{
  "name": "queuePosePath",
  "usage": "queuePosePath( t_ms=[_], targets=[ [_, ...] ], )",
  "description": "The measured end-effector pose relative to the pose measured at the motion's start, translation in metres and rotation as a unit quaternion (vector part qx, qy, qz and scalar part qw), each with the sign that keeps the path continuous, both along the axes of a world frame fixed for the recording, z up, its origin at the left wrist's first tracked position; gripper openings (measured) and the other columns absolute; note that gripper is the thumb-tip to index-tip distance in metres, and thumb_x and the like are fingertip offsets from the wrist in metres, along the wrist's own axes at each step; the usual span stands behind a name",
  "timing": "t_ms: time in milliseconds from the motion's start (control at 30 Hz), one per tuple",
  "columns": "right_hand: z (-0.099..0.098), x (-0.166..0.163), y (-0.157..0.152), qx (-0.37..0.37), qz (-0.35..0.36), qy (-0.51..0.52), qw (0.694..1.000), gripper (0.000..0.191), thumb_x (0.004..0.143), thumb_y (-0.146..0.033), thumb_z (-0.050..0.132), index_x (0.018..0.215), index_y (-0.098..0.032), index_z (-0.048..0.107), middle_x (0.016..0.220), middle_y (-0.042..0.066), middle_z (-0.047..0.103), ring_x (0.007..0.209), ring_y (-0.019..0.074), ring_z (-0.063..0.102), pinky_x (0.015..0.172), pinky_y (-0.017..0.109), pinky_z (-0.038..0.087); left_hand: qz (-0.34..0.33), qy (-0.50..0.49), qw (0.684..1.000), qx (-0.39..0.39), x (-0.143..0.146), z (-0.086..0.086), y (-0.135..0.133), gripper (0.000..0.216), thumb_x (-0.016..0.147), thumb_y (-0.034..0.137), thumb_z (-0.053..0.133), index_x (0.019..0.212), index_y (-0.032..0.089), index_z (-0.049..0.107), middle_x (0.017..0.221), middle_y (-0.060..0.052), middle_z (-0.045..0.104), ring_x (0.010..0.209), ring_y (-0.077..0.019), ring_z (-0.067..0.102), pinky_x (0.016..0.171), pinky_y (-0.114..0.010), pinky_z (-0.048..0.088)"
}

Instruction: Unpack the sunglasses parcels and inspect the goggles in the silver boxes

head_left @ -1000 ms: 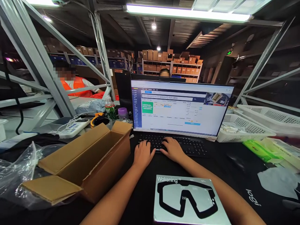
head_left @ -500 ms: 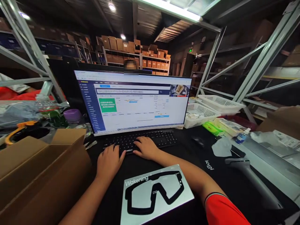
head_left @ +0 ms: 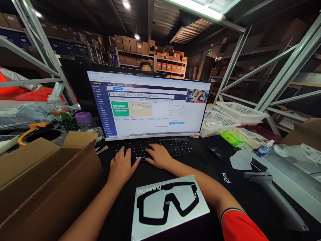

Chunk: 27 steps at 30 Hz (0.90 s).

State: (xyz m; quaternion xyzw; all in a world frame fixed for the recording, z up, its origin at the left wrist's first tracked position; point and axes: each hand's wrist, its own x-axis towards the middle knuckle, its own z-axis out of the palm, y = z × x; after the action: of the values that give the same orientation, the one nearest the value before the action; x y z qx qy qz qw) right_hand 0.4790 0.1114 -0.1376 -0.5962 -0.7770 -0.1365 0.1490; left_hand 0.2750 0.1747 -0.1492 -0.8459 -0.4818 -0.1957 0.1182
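Black desk mat (head_left: 225, 174), shelved warehouse, both hands (head_left: 122, 167) flat, ungrasping, on keyboard (head_left: 152, 147)

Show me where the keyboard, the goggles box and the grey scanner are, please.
keyboard (head_left: 173, 146): head view, on the bare keys right of the hands.
goggles box (head_left: 168, 205): head view, middle of its printed lid.
grey scanner (head_left: 272, 195): head view, on its long handle.
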Motion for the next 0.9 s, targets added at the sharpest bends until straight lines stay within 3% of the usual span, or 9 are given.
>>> queuePosePath(
  t_ms=[100, 300, 667, 900],
  targets=[
    [0.0, 0.0, 0.0, -0.003, 0.0, 0.002, 1.0, 0.051, 0.099, -0.049, 0.058, 0.137, -0.015, 0.06, 0.142, 0.018, 0.056, 0.129, 0.0304, 0.053, 0.108, 0.046, 0.045, 0.004, -0.008, 1.0, 0.002, 0.0, -0.001, 0.001, 0.064, 0.096, 0.054, 0.049, 0.14, 0.008, 0.052, 0.15, -0.029, 0.042, 0.133, -0.0409, 0.049, 0.099, -0.051, 0.05],
    [0.001, 0.0, 0.0, -0.007, 0.003, 0.008, 1.0, 0.05, 0.099, -0.048, 0.058, 0.137, -0.015, 0.06, 0.143, 0.018, 0.056, 0.131, 0.0303, 0.052, 0.108, 0.046, 0.044, -0.003, 0.003, 1.0, 0.007, -0.002, 0.001, -0.001, 0.05, 0.097, 0.044, 0.046, 0.127, 0.006, 0.061, 0.146, -0.029, 0.047, 0.13, -0.0408, 0.051, 0.1, -0.051, 0.048],
    [0.003, 0.0, -0.001, -0.015, 0.004, 0.021, 1.0, 0.05, 0.099, -0.047, 0.059, 0.138, -0.015, 0.06, 0.144, 0.018, 0.055, 0.131, 0.03, 0.052, 0.108, 0.045, 0.044, -0.009, 0.004, 1.0, 0.003, -0.001, 0.004, -0.003, 0.047, 0.097, 0.043, 0.045, 0.122, 0.007, 0.063, 0.145, -0.029, 0.05, 0.128, -0.0409, 0.053, 0.097, -0.051, 0.048],
    [0.002, -0.002, 0.002, 0.003, 0.01, 0.08, 0.997, 0.042, 0.094, -0.045, 0.066, 0.125, -0.016, 0.068, 0.145, 0.018, 0.055, 0.135, 0.0333, 0.048, 0.114, 0.052, 0.037, -0.018, 0.012, 1.0, -0.011, -0.004, 0.009, -0.01, 0.038, 0.099, 0.043, 0.045, 0.116, 0.015, 0.064, 0.129, -0.018, 0.064, 0.118, -0.033, 0.058, 0.094, -0.045, 0.047]
  ],
)
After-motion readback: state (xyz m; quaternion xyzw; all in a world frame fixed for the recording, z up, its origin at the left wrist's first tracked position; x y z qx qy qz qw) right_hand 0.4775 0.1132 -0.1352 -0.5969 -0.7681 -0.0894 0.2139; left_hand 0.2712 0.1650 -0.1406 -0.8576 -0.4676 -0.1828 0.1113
